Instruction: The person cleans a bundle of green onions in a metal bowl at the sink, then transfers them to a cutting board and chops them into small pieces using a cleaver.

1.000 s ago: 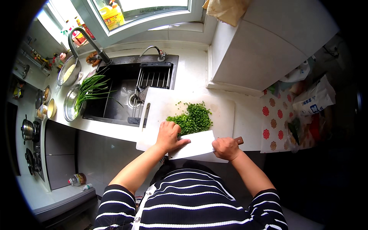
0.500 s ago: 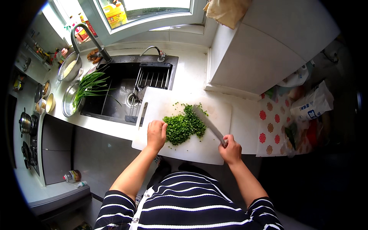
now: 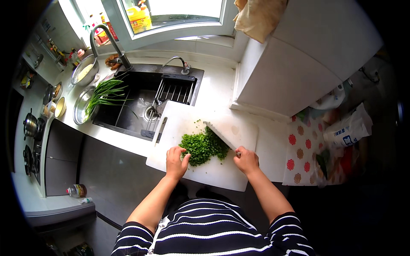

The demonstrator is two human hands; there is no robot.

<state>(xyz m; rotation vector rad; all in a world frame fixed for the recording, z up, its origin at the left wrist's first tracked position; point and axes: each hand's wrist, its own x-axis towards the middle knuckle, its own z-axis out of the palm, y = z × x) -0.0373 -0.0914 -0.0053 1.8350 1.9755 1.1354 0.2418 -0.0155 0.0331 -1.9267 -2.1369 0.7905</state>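
Note:
A heap of finely chopped chives (image 3: 198,150) lies on a white cutting board (image 3: 241,127) in front of me. My right hand (image 3: 246,161) is closed round the handle of a kitchen knife. The knife's blade (image 3: 221,136) slants up and left along the heap's right and far side, with bits of green by its tip. At the near left edge of the heap rests my left hand (image 3: 175,163), thumb and fingers apart, holding nothing; its fingertips touch or nearly touch the chives.
Left of the board is a dark sink (image 3: 128,112) with a rack (image 3: 173,91) and faucet (image 3: 100,36). Long green stalks (image 3: 104,94) lie in a metal bowl (image 3: 79,106) beside it. A cabinet (image 3: 290,68) and flower-patterned cloth (image 3: 301,153) with bags stand at right.
My right hand and the knife have moved left, and the blade has shifted over the heap's far side. The left thumb has spread away from the fingers. The heap looks more gathered.

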